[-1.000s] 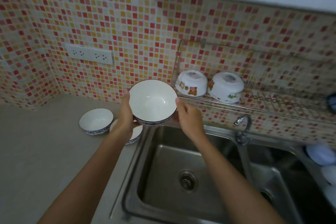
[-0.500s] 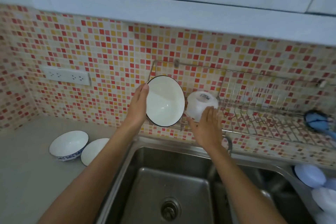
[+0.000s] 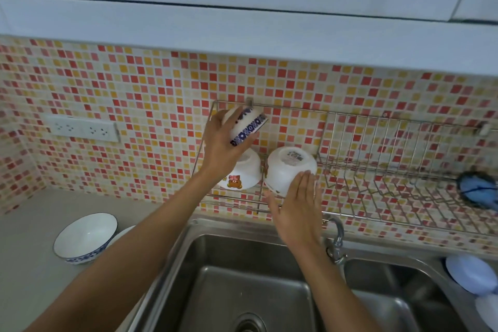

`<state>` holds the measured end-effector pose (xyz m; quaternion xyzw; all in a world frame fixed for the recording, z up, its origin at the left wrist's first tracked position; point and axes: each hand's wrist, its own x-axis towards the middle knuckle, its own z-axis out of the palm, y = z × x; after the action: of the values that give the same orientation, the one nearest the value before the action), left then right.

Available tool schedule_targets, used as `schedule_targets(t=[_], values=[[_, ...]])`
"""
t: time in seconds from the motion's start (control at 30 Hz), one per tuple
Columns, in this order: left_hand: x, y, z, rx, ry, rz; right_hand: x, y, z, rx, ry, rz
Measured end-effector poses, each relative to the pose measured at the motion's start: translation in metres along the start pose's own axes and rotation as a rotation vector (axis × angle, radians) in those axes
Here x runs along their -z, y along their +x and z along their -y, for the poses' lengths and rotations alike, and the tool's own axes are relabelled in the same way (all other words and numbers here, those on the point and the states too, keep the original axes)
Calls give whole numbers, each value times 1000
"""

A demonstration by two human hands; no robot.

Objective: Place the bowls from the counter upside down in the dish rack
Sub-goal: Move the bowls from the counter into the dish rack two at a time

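My left hand (image 3: 222, 144) grips a white bowl with a blue pattern (image 3: 249, 125), turned mostly upside down and tilted, above the left end of the wire dish rack (image 3: 377, 170). Under it an inverted white bowl with a bear picture (image 3: 242, 175) rests in the rack. Beside that sits a second inverted white bowl (image 3: 289, 167); my right hand (image 3: 297, 206) lies flat against its near side, fingers together. On the counter at the left stands an upright blue-rimmed bowl (image 3: 85, 237), with another bowl (image 3: 121, 233) mostly hidden behind my left forearm.
A double steel sink (image 3: 242, 277) lies below the rack, with a tap (image 3: 335, 237) between the basins. A blue scrubber (image 3: 477, 191) hangs at the rack's right end. Pale blue dishes (image 3: 469, 275) sit at the far right. A socket strip (image 3: 82, 129) is on the tiled wall.
My left hand lifted the blue-patterned bowl up over the rack and flipped it from facing me to nearly upside down. My right hand let go earlier and now rests on the right-hand racked bowl.
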<state>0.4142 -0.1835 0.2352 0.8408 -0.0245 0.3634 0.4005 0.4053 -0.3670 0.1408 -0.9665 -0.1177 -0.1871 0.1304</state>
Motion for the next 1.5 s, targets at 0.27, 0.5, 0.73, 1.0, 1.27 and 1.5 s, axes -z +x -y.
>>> schedule_targets(t=[0.27, 0.5, 0.73, 1.0, 1.27, 1.5], values=[[-15, -12, 40, -275, 542, 183, -2, -1, 0, -6, 27, -28], [-22, -25, 57, -290, 602, 241, -4, 0, 2, -12, 11, -43], [-24, -25, 59, -216, 608, 341, -4, -1, 3, -13, 21, -55], [-30, -22, 65, -216, 658, 436, 0, -2, 3, -13, 14, -43], [-21, -40, 64, -46, 352, 322, -4, -3, 1, 19, 1, -70], [-3, -90, 67, -115, 476, 84, -6, -4, 1, 34, -29, -49]])
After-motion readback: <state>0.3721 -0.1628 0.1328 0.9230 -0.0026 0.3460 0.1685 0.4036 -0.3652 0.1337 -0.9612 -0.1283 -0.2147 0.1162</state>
